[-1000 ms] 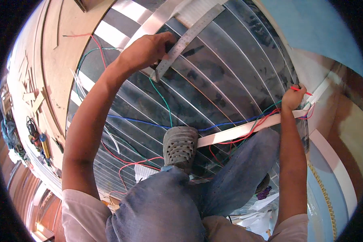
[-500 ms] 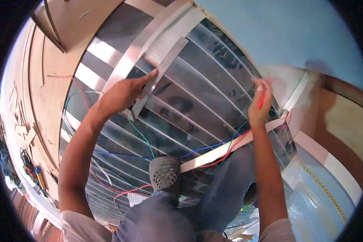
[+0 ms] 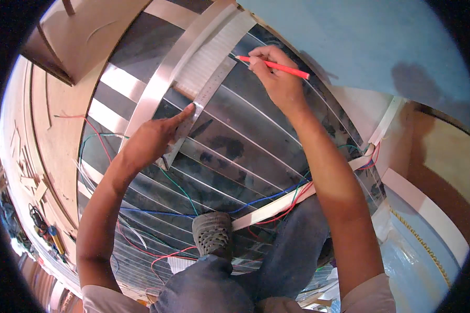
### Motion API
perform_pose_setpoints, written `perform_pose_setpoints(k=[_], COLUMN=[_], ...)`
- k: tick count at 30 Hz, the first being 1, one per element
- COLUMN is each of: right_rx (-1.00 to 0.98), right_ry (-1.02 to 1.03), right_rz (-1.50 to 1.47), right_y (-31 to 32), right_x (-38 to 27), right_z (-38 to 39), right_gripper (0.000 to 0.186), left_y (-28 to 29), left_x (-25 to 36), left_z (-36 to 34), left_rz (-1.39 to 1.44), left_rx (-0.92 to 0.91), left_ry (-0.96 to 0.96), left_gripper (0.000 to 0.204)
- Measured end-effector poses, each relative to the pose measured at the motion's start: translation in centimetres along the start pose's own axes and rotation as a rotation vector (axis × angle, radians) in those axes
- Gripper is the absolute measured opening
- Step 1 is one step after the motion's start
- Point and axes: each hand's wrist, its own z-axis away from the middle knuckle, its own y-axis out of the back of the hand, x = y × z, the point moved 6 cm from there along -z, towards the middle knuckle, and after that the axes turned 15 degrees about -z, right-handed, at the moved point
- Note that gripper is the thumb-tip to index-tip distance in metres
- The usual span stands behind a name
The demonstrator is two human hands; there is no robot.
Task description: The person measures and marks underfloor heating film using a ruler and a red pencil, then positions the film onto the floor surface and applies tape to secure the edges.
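Observation:
A flat metal ruler (image 3: 210, 89) lies slanted across the dark, striped panel (image 3: 248, 138), along the edge of a white ribbed strip (image 3: 206, 60). My left hand (image 3: 154, 138) presses on it, index finger stretched out on the metal and the other fingers curled by its lower part. In my right hand (image 3: 279, 86) is a red pencil (image 3: 295, 71), pinched between thumb and fingers. Its tip points left, close to the ruler's upper end; whether it touches the surface I cannot tell. A curved, pale shiny strip (image 3: 159, 78) runs left of the ribbed one.
Blue, red and green wires (image 3: 266, 200) cross the panel beside a pale wooden batten (image 3: 269, 208). My shoe (image 3: 212, 232) stands at the batten's left end. Tools (image 3: 52, 237) and wood offcuts (image 3: 36, 188) lie at the left. A blue surface (image 3: 350, 36) rises at the upper right.
My right hand has swung up and left from the panel's right side, bringing the pencil to the ruler's upper end. My left hand stays on the ruler; the whole view has shifted slightly.

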Motion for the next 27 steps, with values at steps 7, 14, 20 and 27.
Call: perform_pose_setpoints(k=[7,14,20,27], right_rx=[-0.180,-0.241,-0.198,-0.166], right_ry=[0.080,0.058,-0.002,0.098], right_rz=[0.165,0.243,0.280,0.230], right_y=[-1.5,-1.6,-1.6,-1.1], right_x=[-2.4,-2.4,-1.8,-1.7], right_z=[-1.3,-1.3,-0.9,-0.9], right_gripper=[0.015,0.014,0.014,0.018], left_y=[0.0,0.0,0.0,0.1], left_x=[0.1,0.1,-0.1,0.1], left_z=[0.0,-0.3,-0.1,-0.2], left_rz=[-0.013,0.045,0.079,0.091], left_rx=[0.003,-0.038,-0.011,-0.012], left_ry=[-0.010,0.039,0.022,0.020], left_gripper=[0.103,0.100,0.100,0.097])
